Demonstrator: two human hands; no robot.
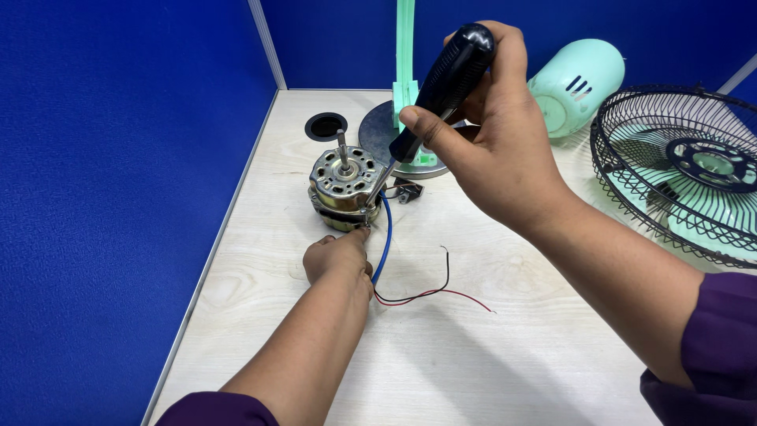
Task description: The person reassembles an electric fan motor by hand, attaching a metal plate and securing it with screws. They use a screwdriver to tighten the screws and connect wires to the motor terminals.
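**A:** Which step is this, going from the left?

**B:** The left hand [337, 257] rests on the table [441, 355], fingers curled in against the near base of the fan motor [344, 189], steadying it. Whether it pinches anything small there I cannot tell. The motor stands upright, shaft up, near the back left of the table, with a blue wire [385, 237] running down from it past the left hand, and red and black wires [430, 293] trailing off to the right.

**A:** And the other hand?

**B:** The right hand [493, 134] is closed around the black handle of a screwdriver [441, 87], held slanted, its tip down at the motor's right rim. I judge this to be work on a screw at the casing edge, though the screw itself is too small to make out.

**A:** What does the next move call for?

**B:** Keeping the tip seated and the motor from turning, I would say; the slant of the blade could let it slip toward the blue wire.

**A:** The surroundings?

**B:** A pale wood-grain table with a round cable hole [325, 126] behind the motor, blue partition walls [118, 158] at left and back. Behind the hands stands a green fan stand [405, 79] on a grey disc base; further right lie a mint-green motor cover [576, 87] and a black wire fan guard [678, 170].
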